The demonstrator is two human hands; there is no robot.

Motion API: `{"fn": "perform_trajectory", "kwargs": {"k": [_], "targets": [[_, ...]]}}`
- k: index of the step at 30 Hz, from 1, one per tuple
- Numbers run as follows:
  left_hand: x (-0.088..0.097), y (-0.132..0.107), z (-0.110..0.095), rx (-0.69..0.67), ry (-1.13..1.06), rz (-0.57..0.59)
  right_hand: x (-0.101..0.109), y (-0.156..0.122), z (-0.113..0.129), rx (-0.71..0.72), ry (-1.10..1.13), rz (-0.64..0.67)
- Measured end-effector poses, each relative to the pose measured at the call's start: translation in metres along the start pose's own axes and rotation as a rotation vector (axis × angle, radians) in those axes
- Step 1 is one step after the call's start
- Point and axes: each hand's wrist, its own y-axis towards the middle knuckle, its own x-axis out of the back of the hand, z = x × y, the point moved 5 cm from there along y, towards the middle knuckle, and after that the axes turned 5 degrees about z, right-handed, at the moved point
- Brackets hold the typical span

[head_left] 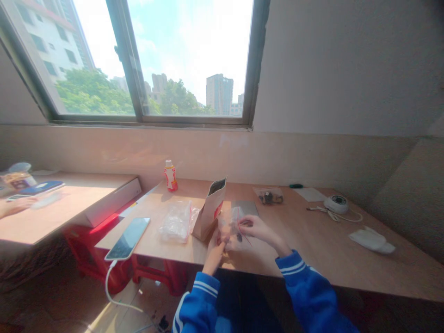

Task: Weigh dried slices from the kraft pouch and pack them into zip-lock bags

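Both my hands meet over the near edge of the wooden table, pinching a small clear zip bag with a red seal line and a few dark bits inside. My left hand grips the bag's lower left side, fingers closed. My right hand pinches its top right edge. A brown paper pouch stands open just left of the bag. A pile of clear plastic bags lies beyond the pouch to the left. Both sleeves are blue with white stripes.
A phone on a white cable lies at the table's left corner. A small red-and-white bottle, another bag with dark parts, a white dome camera, and white cloth sit farther off. Another person's hand rests on the left desk.
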Motion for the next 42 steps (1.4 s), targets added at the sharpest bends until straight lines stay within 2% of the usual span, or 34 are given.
{"fn": "perform_trajectory", "kwargs": {"k": [3,7,15,19,23,28,32,35,39,42], "targets": [[-0.002,-0.002,-0.003,-0.032,-0.019,-0.003,0.011,-0.004,0.004,-0.041,0.048,-0.15],[-0.002,-0.007,-0.005,0.025,0.036,-0.018,0.023,-0.007,0.004,0.029,0.091,-0.256],[0.001,-0.005,-0.004,0.003,0.093,0.009,0.023,-0.012,-0.02,0.037,0.31,-0.251],[0.01,-0.002,0.005,0.043,0.131,-0.035,0.023,-0.013,-0.025,0.006,0.449,-0.268],[0.011,-0.001,0.008,0.052,0.137,0.003,0.029,-0.017,-0.023,0.053,0.622,-0.219],[0.006,-0.003,0.001,0.002,0.099,-0.011,0.038,-0.012,0.01,0.149,0.673,-0.191],[0.004,-0.004,0.001,0.082,0.107,-0.042,0.036,0.017,0.057,0.292,0.669,-0.223],[0.002,-0.005,-0.004,0.05,0.078,-0.033,0.028,0.045,0.086,0.376,0.641,-0.237],[-0.002,-0.007,-0.01,0.016,0.038,-0.012,0.021,0.069,0.102,0.371,0.43,-0.304],[-0.002,-0.006,-0.003,0.067,-0.06,0.001,0.016,0.077,0.104,0.372,0.211,-0.301]]}}
